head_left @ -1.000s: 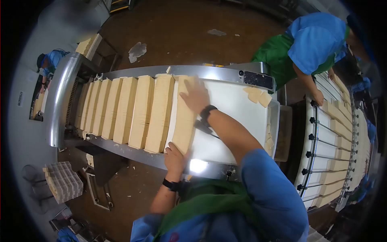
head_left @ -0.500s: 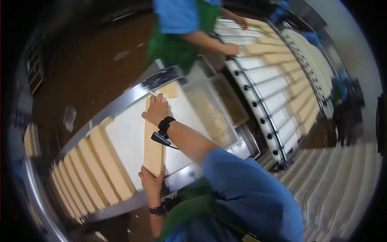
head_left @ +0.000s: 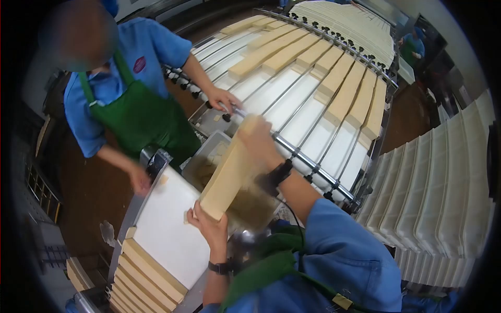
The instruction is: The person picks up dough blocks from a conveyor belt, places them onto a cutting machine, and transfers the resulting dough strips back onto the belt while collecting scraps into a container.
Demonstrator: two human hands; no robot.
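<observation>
A long pale-yellow block (head_left: 227, 175), with a flat layered look, is held tilted between my two hands above the scrap bins. My left hand (head_left: 210, 227) grips its lower end, with thumb and fingers on either side. Around its upper end, my right hand (head_left: 258, 141) is closed, somewhat blurred. On the white belt (head_left: 169, 216) at the lower left lies a row of similar blocks (head_left: 148, 276). More such blocks (head_left: 339, 86) rest on the wide white conveyor with metal rods (head_left: 292, 99) beyond my right hand.
Across from me a co-worker (head_left: 138, 94) in a green apron has one hand at the conveyor's rail and the other near the belt's end. Bins with pale scraps (head_left: 206, 161) sit below the block. Stacked white trays (head_left: 433, 193) stand at the right. Another person (head_left: 412, 47) is far back.
Both my hands have lifted the block off the white belt and carried it right, over the bins. The view has turned, showing more of the co-worker and the wide conveyor.
</observation>
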